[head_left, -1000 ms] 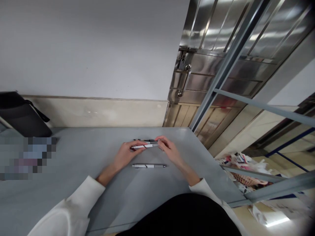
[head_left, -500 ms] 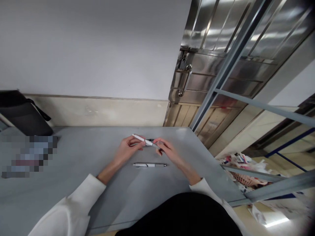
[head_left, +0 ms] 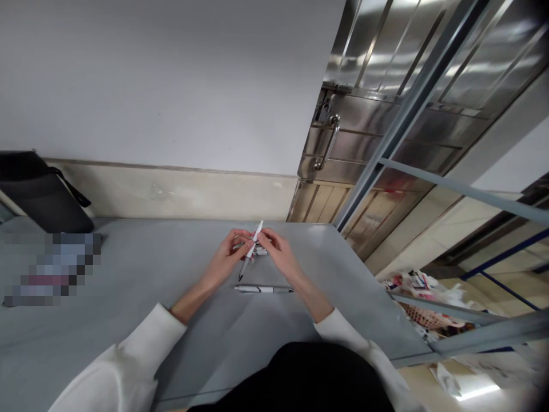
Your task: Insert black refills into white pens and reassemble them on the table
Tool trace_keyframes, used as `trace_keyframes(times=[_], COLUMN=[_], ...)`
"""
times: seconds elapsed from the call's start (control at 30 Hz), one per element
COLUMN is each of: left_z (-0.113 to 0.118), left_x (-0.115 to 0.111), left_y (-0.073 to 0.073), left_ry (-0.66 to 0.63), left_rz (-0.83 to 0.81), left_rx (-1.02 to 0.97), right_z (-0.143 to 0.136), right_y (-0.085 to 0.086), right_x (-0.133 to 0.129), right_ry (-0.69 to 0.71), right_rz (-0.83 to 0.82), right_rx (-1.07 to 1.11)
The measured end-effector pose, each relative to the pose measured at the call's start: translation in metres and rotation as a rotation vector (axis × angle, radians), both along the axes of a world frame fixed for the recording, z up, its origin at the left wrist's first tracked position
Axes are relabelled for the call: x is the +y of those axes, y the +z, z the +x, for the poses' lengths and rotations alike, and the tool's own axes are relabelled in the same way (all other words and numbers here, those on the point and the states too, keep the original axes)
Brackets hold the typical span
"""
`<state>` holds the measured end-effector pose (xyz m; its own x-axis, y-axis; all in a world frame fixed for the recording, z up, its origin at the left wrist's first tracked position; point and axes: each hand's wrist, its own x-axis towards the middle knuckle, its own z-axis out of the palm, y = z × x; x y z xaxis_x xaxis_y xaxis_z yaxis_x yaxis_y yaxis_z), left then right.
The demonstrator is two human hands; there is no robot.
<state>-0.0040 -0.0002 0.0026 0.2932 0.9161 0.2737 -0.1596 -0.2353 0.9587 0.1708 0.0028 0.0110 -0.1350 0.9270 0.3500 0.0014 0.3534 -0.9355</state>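
A white pen with a grey grip and dark tip (head_left: 254, 246) is pinched between both hands above the grey table, its tip slanting down toward me. My left hand (head_left: 229, 253) holds it from the left with thumb and fingers. From the right, my right hand (head_left: 277, 249) has its thumb and fingers on the upper part. Behind the held pen, partly hidden by the hands, another white and dark pen (head_left: 261, 250) shows. A similar white and grey pen (head_left: 263, 289) lies crosswise on the table, nearer to me than the hands.
The grey table (head_left: 150, 269) meets a wall at the back. A black case (head_left: 47, 194) with a strap and a blurred-out item (head_left: 64, 269) are at the left. Metal frame bars (head_left: 373, 166) and a pink basket with bags (head_left: 429, 315) are on the right.
The held pen has turned from lying nearly crosswise to slanting steeply, and its grey tip end now shows. My right hand has moved left, closer to my left hand. The view has shifted slightly.
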Motion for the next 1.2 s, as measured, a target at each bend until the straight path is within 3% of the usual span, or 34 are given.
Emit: trace_keyframes(times=[0.2, 0.5, 0.97, 1.2], left_z=[-0.001, -0.01, -0.014, -0.011], left_x=[-0.005, -0.009, -0.008, -0.009], left_y=[-0.001, -0.006, -0.01, -0.007], left_ry=[-0.018, 0.144, 0.143, 0.131], left_rz=[0.075, 0.287, 0.282, 0.284], left_rx=[0.128, 0.51, 0.597, 0.589], right_z=[-0.007, 0.05, 0.054, 0.057], right_y=[0.0, 0.026, 0.032, 0.029], right_x=[0.005, 0.008, -0.005, -0.007], right_ry=[0.012, 0.058, 0.155, 0.104], right_rz=[-0.067, -0.307, -0.263, -0.234], right_rx=[0.256, 0.799, 0.916, 0.831])
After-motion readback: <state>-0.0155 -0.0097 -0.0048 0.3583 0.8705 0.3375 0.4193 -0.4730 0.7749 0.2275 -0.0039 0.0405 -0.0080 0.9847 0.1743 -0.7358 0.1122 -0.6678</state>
